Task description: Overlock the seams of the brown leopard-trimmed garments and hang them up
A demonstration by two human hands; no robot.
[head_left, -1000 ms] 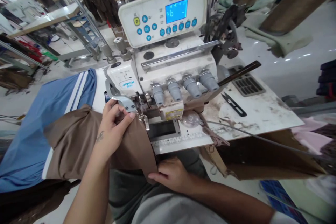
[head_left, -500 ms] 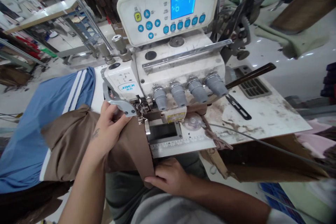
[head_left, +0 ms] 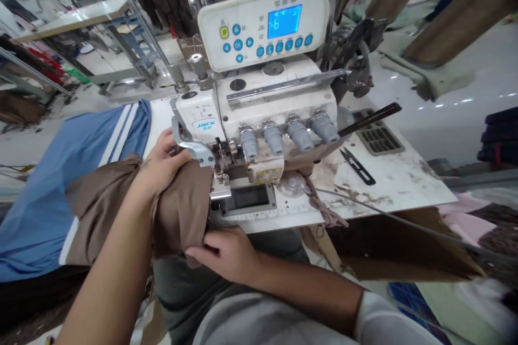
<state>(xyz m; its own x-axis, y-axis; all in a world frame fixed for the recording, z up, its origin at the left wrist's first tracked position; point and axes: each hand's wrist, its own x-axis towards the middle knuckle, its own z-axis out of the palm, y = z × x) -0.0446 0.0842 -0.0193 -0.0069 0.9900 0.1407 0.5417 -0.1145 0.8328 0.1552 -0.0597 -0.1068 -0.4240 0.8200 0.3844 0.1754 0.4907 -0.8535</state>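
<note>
A piece of brown fabric (head_left: 182,210) lies bunched at the left of a white JACK overlock sewing machine (head_left: 279,91), its right edge beside the presser foot (head_left: 220,188). My left hand (head_left: 164,164) holds the fabric close to the grey guard, which partly covers its fingertips. Lower down, my right hand (head_left: 229,253) pinches the fabric's near edge between thumb and fingers, just off the table's front. Blue fabric with white stripes (head_left: 97,135) spreads out behind and left of the brown piece.
Black thread snips (head_left: 358,167) lie on the machine table (head_left: 413,183) at the right, near a dark tweezer-like tool (head_left: 370,118). A clear round object (head_left: 292,184) and a twisted cloth strip sit below the dials. An open cardboard box (head_left: 404,248) stands under the table's right edge.
My right hand has moved left and slightly up with the fabric's edge. The brown fabric's right side has shifted left, showing more of the presser foot area. The camera view has shifted slightly.
</note>
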